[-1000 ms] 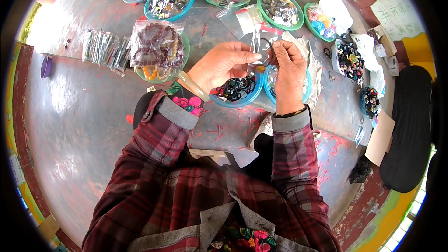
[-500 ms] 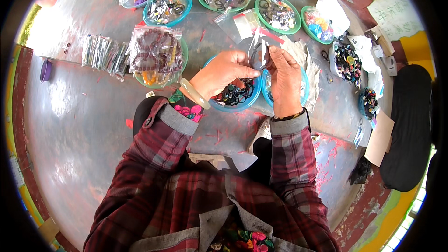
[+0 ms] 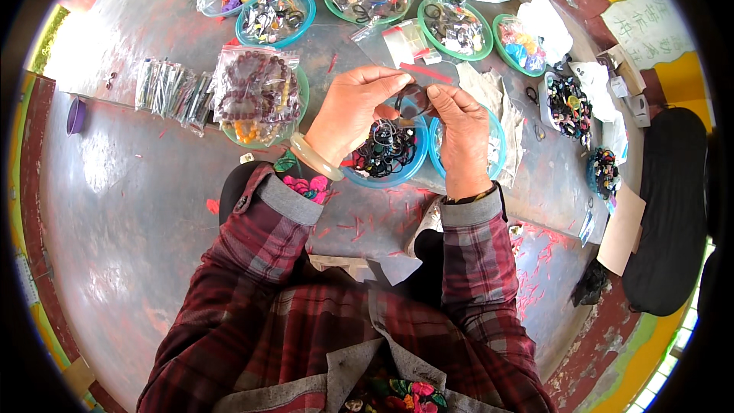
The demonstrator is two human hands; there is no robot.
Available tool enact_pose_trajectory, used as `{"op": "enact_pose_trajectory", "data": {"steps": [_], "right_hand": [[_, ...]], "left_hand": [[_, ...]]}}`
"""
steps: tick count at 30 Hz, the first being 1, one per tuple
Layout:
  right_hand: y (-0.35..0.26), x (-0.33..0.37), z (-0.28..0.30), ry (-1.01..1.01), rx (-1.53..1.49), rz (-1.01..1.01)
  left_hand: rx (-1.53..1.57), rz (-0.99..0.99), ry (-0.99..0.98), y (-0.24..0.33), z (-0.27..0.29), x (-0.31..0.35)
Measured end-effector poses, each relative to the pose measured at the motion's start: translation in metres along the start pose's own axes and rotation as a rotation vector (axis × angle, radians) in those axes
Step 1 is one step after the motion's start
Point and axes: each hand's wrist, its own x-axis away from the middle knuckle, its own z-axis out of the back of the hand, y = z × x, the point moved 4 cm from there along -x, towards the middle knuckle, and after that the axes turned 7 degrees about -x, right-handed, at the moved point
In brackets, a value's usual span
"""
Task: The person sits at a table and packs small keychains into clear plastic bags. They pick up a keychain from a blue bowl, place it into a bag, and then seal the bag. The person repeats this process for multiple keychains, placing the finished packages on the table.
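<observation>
My left hand, with a pale bangle at the wrist, pinches one side of a small clear plastic bag. My right hand pinches the other side between thumb and forefinger. A dark loop, looking like a hair tie, shows in or behind the clear film. Just beyond the fingers is a red strip; whether it is joined to the bag I cannot tell. Below my hands sits a blue basin of black hair ties, partly covered by my left hand. A second blue basin, holding whitish pieces, lies partly behind my right hand.
Bowls of bagged small goods, including a blue basin, line the far side. Bagged bead strings and slim packets lie left. At right are a beige cloth, a white tub of hair ties and brown cardboard.
The clear bag has come down and slightly left between my hands. My left hand has risen a little and its fingers have shifted on the bag. The red strip sits lower and further left.
</observation>
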Motion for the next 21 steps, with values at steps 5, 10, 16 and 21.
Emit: {"op": "enact_pose_trajectory", "data": {"steps": [5,10,16,21], "right_hand": [[-0.002,0.0016,-0.003,0.012,-0.081,0.033],[-0.0027,-0.0013,0.0018,-0.024,-0.053,0.072],[-0.0051,-0.001,-0.0002,-0.001,-0.07,0.062],[-0.0039,0.0008,-0.0013,0.022,-0.1,0.051]], "left_hand": [[0.146,-0.04,-0.034,-0.0056,0.0025,-0.0033],[0.193,-0.028,-0.059,-0.0064,0.0008,-0.005],[0.144,-0.038,-0.071,-0.0065,-0.0011,-0.005],[0.152,-0.033,-0.074,-0.0035,-0.0035,-0.0025]]}}
